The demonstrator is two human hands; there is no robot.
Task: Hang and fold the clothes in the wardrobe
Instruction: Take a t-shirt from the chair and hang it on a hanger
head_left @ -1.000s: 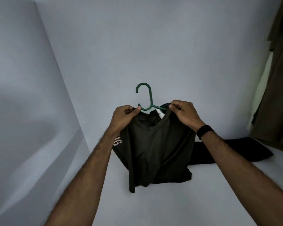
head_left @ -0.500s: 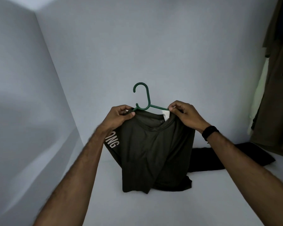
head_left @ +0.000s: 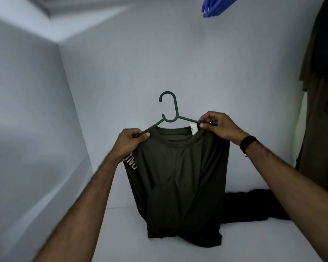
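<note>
One dark olive shirt [head_left: 178, 176], soft and creased, hangs on a thin green plastic hanger [head_left: 171, 114] held up inside the white wardrobe, hem touching the shelf [head_left: 102, 233]. Left hand [head_left: 130, 140] pinches one shoulder, right hand [head_left: 219, 125] pinches the other. Black cloth [head_left: 254, 207] lies behind; blue hangers [head_left: 214, 6] above.
</note>
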